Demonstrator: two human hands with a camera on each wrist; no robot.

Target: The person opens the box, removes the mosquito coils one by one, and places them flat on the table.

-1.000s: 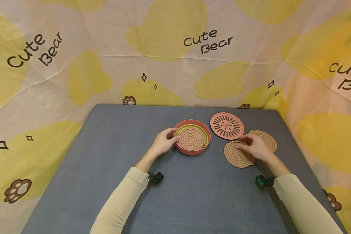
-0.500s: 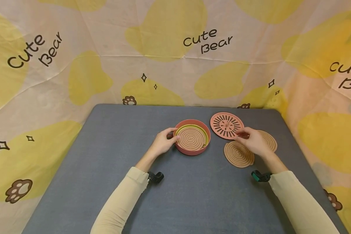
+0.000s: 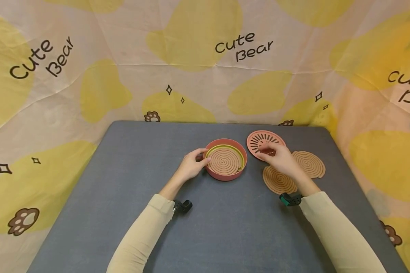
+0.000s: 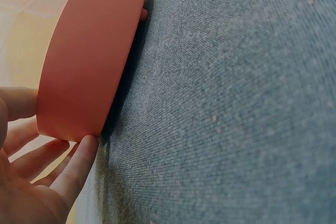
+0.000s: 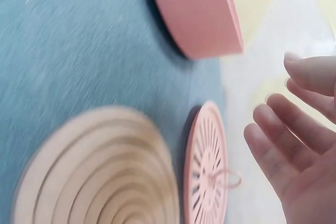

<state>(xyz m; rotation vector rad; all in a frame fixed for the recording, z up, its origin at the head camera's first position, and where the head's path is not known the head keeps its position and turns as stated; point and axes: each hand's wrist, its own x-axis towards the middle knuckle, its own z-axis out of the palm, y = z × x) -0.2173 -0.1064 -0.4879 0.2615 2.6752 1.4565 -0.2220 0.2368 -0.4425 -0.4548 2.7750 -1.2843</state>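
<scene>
A round pink-red mosquito coil box [image 3: 225, 178] stands without its lid on the table, with a yellow-green ring inside. One tan mosquito coil [image 3: 224, 161] lies in it. My left hand [image 3: 190, 166] pinches the box's left side, thumb at the rim and fingers against the outer wall [image 4: 92, 61]. Over the front of the slotted pink lid [image 3: 254, 141] hovers my right hand [image 3: 280, 157], fingers loosely bent and holding nothing. The lid's small loop handle faces up in the right wrist view. Two more coils, a nearer one [image 3: 279, 181] and a farther one [image 3: 309, 164], lie flat beside it.
The grey-blue table [image 3: 205, 227] ends at a patterned cloth backdrop [image 3: 191, 45] behind and at the sides. Dark straps with cameras [image 3: 290, 199] sit on both wrists.
My right hand has moved left and away from above the coils to over the lid. My left hand keeps its hold on the box, which has stayed in place.
</scene>
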